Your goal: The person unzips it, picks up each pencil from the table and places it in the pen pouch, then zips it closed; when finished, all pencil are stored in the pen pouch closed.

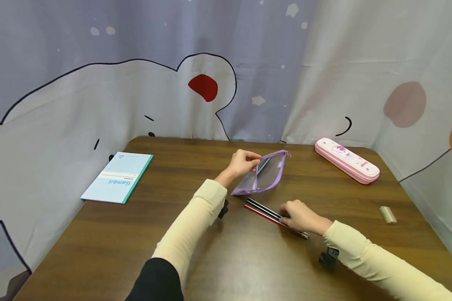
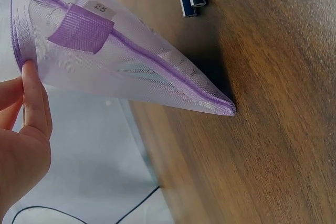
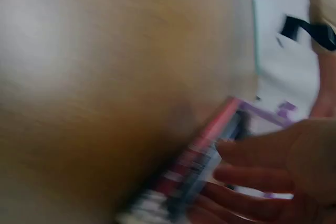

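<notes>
My left hand (image 1: 242, 163) pinches the rim of a purple mesh zipper pouch (image 1: 245, 184), whose mouth gapes toward the right. Greenish slim sticks (image 1: 263, 165) show inside it; their kind is hard to make out. In the left wrist view, the pouch (image 2: 142, 72) hangs tilted with its lower corner near the tabletop. Just in front of the pouch, my right hand (image 1: 301, 215) grips a small bunch of pencils (image 1: 261, 207), dark ones and a red one. The right wrist view is blurred, with thumb and fingers along the pencils (image 3: 210, 135).
A pale notebook with a green edge (image 1: 116, 177) lies at the back left of the wooden table (image 1: 165, 234). Toward the back right is a pink pencil case (image 1: 346, 161). A small pale block (image 1: 388, 214) sits near the right edge. A patterned curtain (image 1: 263, 75) hangs behind.
</notes>
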Demonstrator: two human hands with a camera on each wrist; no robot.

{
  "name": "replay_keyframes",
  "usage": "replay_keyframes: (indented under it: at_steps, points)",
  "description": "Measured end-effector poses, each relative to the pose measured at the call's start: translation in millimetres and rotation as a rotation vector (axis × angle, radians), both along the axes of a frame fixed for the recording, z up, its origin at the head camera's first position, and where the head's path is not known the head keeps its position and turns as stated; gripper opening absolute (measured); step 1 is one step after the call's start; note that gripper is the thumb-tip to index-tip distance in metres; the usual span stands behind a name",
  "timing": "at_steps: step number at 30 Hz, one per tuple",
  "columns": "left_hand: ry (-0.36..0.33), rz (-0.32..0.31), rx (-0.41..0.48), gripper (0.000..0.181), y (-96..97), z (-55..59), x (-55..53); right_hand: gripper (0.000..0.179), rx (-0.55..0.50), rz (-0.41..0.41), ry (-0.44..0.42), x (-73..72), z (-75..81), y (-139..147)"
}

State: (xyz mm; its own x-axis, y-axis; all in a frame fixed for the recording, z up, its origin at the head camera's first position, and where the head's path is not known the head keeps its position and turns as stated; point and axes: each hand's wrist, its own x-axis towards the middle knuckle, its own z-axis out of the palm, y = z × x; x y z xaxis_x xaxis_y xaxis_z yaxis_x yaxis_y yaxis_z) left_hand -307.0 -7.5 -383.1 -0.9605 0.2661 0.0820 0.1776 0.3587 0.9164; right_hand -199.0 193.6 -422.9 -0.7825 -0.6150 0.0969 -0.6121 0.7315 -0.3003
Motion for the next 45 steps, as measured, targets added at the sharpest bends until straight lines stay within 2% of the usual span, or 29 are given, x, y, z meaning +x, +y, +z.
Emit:
replay_keyframes:
  at_steps: [5, 7, 11, 15, 22, 27, 32, 37, 42, 45]
  points:
    - [0.005, 0.002, -0.019, 0.023, 0.2, 1.3, -2.8, 0.005, 0.01, -0.051, 0.111, 7.4, -10.4, -3]
    - [0.009, 0.001, -0.03, 0.023, 0.6, 3.4, -3.9, 0.005, 0.004, -0.073, 0.123, 6.0, -11.1, -4]
    - [0.009, -0.011, -0.037, 0.023, 0.7, 7.1, -5.0, 0.007, -0.024, -0.107, 0.058, 0.7, -7.2, -6]
    - [0.009, -0.016, -0.027, 0.023, -0.6, 6.2, -4.9, 0.01, -0.052, -0.115, -0.024, -3.4, -2.4, -6]
    - [0.02, -0.005, -0.039, 0.022, -1.1, 3.6, -3.9, 0.009, -0.047, -0.084, -0.056, -7.1, 1.5, -1]
    - [0.027, 0.003, -0.036, 0.021, -1.5, 7.1, -4.1, 0.011, -0.054, -0.113, -0.075, -10.9, 8.7, 15]
    - [0.023, 0.011, -0.037, 0.02, -2.7, 7.9, -4.3, 0.023, -0.071, -0.169, -0.093, -17.0, 17.1, 38]
    - [0.012, 0.009, -0.047, 0.022, -3.5, 5.3, -3.6, 0.039, -0.176, -0.266, -0.151, -23.5, 27.0, 60]
    - [0.01, 0.011, -0.05, 0.023, -3.0, 1.6, -3.3, 0.045, -0.371, -0.371, -0.244, -27.8, 39.7, 68]
    - [0.003, 0.013, -0.042, 0.022, -2.5, 0.7, -2.9, 0.047, -0.491, -0.395, -0.27, -30.3, 44.7, 65]
